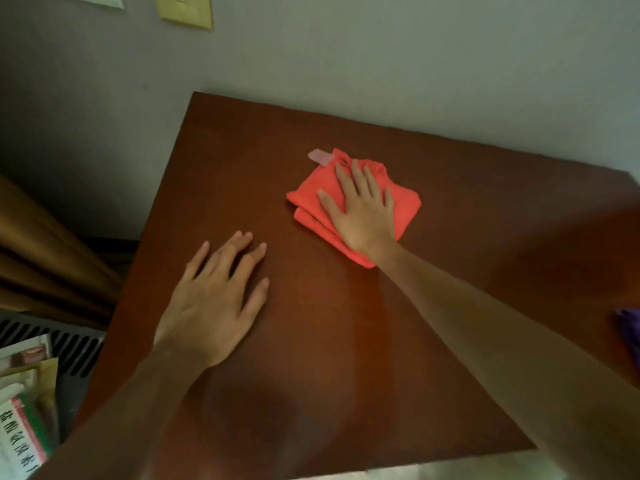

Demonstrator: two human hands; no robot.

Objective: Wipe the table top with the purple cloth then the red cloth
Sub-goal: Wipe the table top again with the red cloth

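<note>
The folded red cloth, with a pale tag at its far corner, lies on the dark brown table top near the middle. My right hand presses flat on it, fingers spread and pointing away from me. My left hand rests flat on the bare wood to the left and nearer to me, fingers apart, holding nothing. Only a corner of the purple cloth shows, at the table's right edge; the rest is cut off by the frame.
The table stands against a grey wall. Left of it hang brown curtains, with a dark vented unit and a stack of books and papers below.
</note>
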